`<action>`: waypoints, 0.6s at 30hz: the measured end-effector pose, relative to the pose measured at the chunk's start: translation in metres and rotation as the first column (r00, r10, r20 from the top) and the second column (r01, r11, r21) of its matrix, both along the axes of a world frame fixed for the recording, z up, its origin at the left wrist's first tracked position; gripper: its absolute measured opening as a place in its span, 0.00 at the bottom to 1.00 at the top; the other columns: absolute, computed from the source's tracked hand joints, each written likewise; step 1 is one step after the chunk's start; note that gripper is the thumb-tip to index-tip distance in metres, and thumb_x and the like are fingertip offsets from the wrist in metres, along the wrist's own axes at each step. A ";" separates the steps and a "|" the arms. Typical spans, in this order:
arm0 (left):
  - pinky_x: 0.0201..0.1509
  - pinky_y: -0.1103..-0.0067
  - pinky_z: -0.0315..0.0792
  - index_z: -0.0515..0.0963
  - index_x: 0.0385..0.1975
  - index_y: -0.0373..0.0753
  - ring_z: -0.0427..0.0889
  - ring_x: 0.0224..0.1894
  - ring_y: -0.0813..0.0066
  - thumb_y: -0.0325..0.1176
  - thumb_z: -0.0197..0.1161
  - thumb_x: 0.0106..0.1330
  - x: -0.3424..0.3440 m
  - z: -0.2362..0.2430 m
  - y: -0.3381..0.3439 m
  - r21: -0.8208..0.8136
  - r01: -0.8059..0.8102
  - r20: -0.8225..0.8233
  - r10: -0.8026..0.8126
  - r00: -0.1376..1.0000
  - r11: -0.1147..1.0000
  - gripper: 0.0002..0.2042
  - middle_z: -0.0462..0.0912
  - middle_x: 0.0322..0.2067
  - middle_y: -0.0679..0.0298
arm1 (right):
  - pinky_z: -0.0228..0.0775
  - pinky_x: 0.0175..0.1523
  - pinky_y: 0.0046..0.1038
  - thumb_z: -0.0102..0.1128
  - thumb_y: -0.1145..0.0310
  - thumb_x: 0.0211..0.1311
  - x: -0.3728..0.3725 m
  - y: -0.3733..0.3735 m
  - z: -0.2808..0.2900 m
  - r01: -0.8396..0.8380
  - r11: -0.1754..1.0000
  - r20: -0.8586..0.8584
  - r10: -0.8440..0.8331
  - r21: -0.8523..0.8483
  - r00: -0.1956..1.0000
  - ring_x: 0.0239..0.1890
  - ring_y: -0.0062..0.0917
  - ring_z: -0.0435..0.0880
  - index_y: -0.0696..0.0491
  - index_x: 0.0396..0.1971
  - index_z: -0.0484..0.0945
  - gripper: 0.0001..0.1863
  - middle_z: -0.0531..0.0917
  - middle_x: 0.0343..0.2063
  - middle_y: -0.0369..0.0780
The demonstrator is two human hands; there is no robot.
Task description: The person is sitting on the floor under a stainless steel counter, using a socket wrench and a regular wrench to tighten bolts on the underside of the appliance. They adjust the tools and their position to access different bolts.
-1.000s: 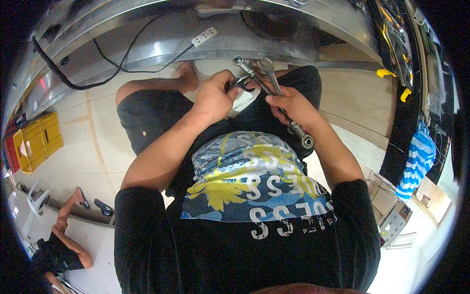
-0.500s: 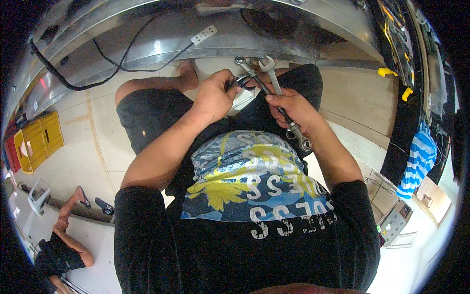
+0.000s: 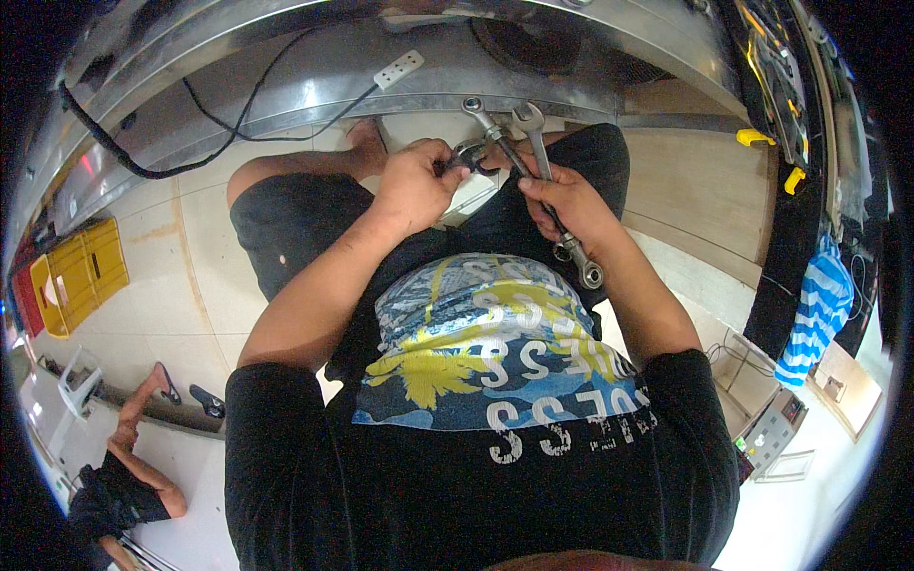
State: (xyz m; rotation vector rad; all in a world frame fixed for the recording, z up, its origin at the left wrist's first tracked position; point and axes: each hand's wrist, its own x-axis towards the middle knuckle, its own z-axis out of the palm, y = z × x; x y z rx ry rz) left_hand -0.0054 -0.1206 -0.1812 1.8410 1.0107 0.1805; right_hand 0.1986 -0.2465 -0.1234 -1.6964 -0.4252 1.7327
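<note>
Between my bent knees, my left hand (image 3: 411, 188) pinches a dark curved metal piece (image 3: 471, 157), its exact kind unclear. My right hand (image 3: 562, 205) grips a steel ratcheting wrench (image 3: 498, 131) with a dark shaft and ring heads, plus a silver open-ended wrench (image 3: 532, 131) lying alongside it. The two wrench tops stand just right of the dark piece, and the lower ring head (image 3: 590, 273) sticks out below my right fist.
A steel edge (image 3: 324, 100) with a power strip (image 3: 399, 69) and cables runs ahead. Yellow crate (image 3: 81, 281) at left; another person (image 3: 129, 485) lower left; a blue striped cloth (image 3: 814, 314) and yellow-handled tools (image 3: 752, 137) at right.
The wrenches in my right hand have shifted slightly up and to the right at their upper ends. My left hand stays almost in place, still holding the dark piece.
</note>
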 end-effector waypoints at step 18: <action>0.46 0.66 0.77 0.80 0.40 0.33 0.84 0.39 0.51 0.40 0.74 0.59 -0.001 -0.002 0.007 -0.030 0.053 -0.022 -0.054 0.998 0.998 0.18 0.83 0.36 0.49 | 0.55 0.16 0.23 0.59 0.59 0.71 -0.002 0.007 -0.007 0.014 0.998 0.093 -0.020 0.063 0.995 0.12 0.17 0.66 0.50 0.38 0.76 0.10 0.73 0.15 0.32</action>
